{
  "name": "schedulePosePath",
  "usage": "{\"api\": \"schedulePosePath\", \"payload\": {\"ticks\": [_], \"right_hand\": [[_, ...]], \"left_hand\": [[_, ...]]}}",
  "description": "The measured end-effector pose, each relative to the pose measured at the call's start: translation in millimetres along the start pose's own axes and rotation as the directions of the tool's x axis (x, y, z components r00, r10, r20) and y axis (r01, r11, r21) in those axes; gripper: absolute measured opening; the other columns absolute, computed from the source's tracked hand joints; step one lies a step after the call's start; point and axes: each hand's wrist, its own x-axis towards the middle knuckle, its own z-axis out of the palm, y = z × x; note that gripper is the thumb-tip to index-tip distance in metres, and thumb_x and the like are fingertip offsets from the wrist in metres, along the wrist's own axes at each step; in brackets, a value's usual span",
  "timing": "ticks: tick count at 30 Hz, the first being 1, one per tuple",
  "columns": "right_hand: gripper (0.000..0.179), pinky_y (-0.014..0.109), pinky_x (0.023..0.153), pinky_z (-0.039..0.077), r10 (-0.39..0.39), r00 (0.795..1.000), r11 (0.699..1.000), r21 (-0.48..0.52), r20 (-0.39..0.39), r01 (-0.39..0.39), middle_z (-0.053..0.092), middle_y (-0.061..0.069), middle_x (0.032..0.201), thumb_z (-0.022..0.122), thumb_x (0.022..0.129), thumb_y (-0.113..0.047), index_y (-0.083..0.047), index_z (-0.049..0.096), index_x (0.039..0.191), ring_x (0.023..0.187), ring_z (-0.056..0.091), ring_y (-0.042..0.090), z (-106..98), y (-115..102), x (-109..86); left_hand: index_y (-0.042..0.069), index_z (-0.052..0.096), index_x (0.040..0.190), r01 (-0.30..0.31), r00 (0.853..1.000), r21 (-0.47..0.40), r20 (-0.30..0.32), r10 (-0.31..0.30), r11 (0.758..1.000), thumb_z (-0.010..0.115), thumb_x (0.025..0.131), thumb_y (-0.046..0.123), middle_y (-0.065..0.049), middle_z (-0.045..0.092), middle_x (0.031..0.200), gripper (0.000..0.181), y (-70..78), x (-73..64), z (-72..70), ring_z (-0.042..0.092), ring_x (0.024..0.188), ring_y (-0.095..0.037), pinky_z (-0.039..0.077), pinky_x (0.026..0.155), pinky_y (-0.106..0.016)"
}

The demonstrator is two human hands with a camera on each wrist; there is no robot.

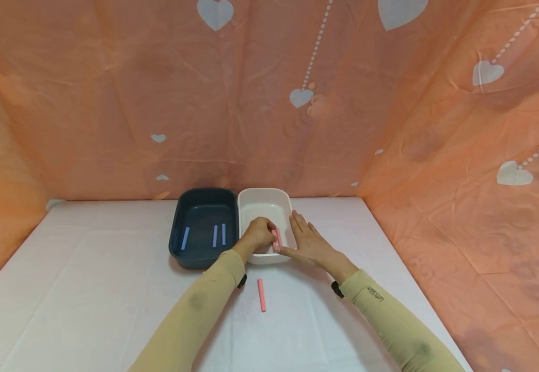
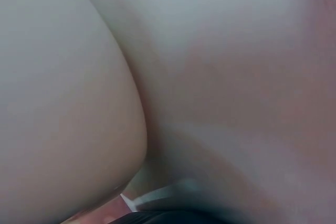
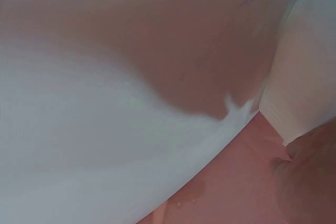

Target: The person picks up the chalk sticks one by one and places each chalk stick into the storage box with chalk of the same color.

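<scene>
Inside the white tray (image 1: 265, 192), my left hand (image 1: 257, 235) pinches a pink chalk stick (image 1: 274, 239), which stands nearly parallel to a second pink chalk (image 1: 279, 236) just to its right. Over the tray's right side lies my right hand (image 1: 315, 249), fingers straight along the rim and thumb reaching across the front edge toward the chalks. Whether that thumb touches a chalk, I cannot tell. One more pink chalk (image 1: 262, 295) lies on the table in front of the tray. Both wrist views are blurred, showing mostly skin and pale surface.
Left of the white tray, side by side with it, stands a dark blue tray (image 1: 174, 222). In it lie three blue-purple chalks (image 1: 215, 236), one apart on the left. A white cloth covers the table (image 1: 97, 279). Orange heart-print curtains (image 1: 251, 129) hang behind and at the sides.
</scene>
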Motion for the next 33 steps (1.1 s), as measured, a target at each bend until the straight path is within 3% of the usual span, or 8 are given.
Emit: {"api": "schedulePosePath", "payload": {"ticks": [10, 17, 27, 33], "right_hand": [[0.109, 0.050, 0.128, 0.010, 0.003, 1.000, 1.000, -0.007, -0.004, -0.003, 0.001, 0.015, 0.174, 0.058, 0.096, -0.067, 0.003, 0.008, 0.164, 0.160, 0.005, 0.030, -0.7, 0.7, 0.3], [0.111, 0.050, 0.128, 0.009, -0.002, 1.000, 1.000, -0.003, 0.000, 0.002, 0.002, 0.016, 0.174, 0.057, 0.095, -0.068, 0.003, 0.008, 0.164, 0.160, 0.006, 0.031, 0.8, 2.0, 1.3], [0.108, 0.053, 0.127, 0.011, -0.020, 1.000, 1.000, -0.015, -0.002, 0.020, 0.003, 0.018, 0.173, 0.060, 0.096, -0.065, 0.006, 0.011, 0.163, 0.160, 0.007, 0.034, -0.7, -0.6, 2.6], [0.107, 0.055, 0.127, 0.012, -0.020, 1.000, 1.000, -0.019, -0.002, 0.020, 0.004, 0.020, 0.173, 0.058, 0.097, -0.065, 0.007, 0.012, 0.162, 0.160, 0.008, 0.036, -0.6, -0.1, 1.3]], "left_hand": [[-0.004, 0.073, 0.109, -0.020, 1.000, 0.075, -0.006, 0.021, 0.997, 0.074, 0.082, 0.002, -0.012, 0.071, 0.098, 0.028, 3.2, -0.3, 0.2, 0.062, 0.091, -0.024, 0.054, 0.091, -0.038], [-0.003, 0.072, 0.116, -0.030, 0.999, 0.106, -0.022, 0.032, 0.994, 0.072, 0.083, 0.003, -0.012, 0.070, 0.101, 0.033, 4.1, -0.3, -0.1, 0.062, 0.095, -0.025, 0.053, 0.093, -0.039], [-0.008, 0.068, 0.122, -0.119, 0.988, 0.026, -0.093, 0.121, 0.993, 0.069, 0.090, 0.003, -0.022, 0.067, 0.112, 0.034, 10.7, -8.6, -4.1, 0.064, 0.108, -0.035, 0.052, 0.099, -0.045], [-0.006, 0.066, 0.128, -0.140, 0.985, -0.043, -0.104, 0.135, 0.989, 0.069, 0.092, 0.002, -0.023, 0.064, 0.120, 0.037, 16.4, -19.0, -5.2, 0.068, 0.106, -0.035, 0.054, 0.098, -0.044]]}}
